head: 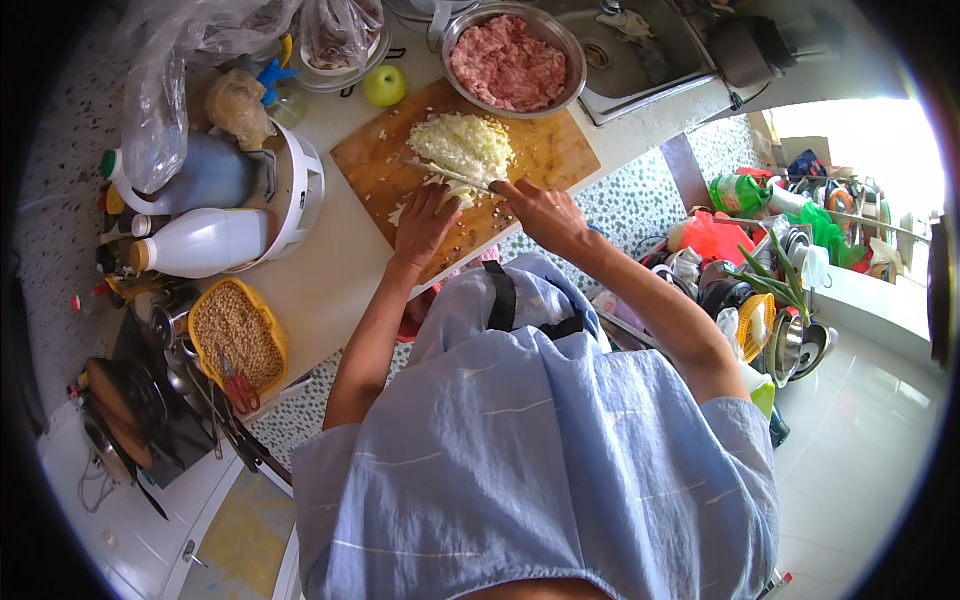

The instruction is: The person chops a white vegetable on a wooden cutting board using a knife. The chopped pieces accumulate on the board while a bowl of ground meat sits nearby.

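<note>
My right hand [551, 216] grips the handle of a kitchen knife [457, 177]. Its blade points left across a wooden cutting board [562, 142]. Bent fingers of my left hand [427, 225] hold down pale vegetable strips [456, 196], probably cabbage, just on the near side of the blade. Beyond the knife lies a heap of finely chopped pale vegetable [461, 144], with loose bits scattered on the board. A steel bowl [578, 71] of raw minced meat [510, 64] stands at the board's far edge.
A green apple [385, 85] sits behind the board, left of a sink [652, 52]. On the left are a white tub [304, 199] with bottles, and a yellow basket [279, 337] of beans with red-handled scissors [241, 394]. Cookware and bags crowd the right.
</note>
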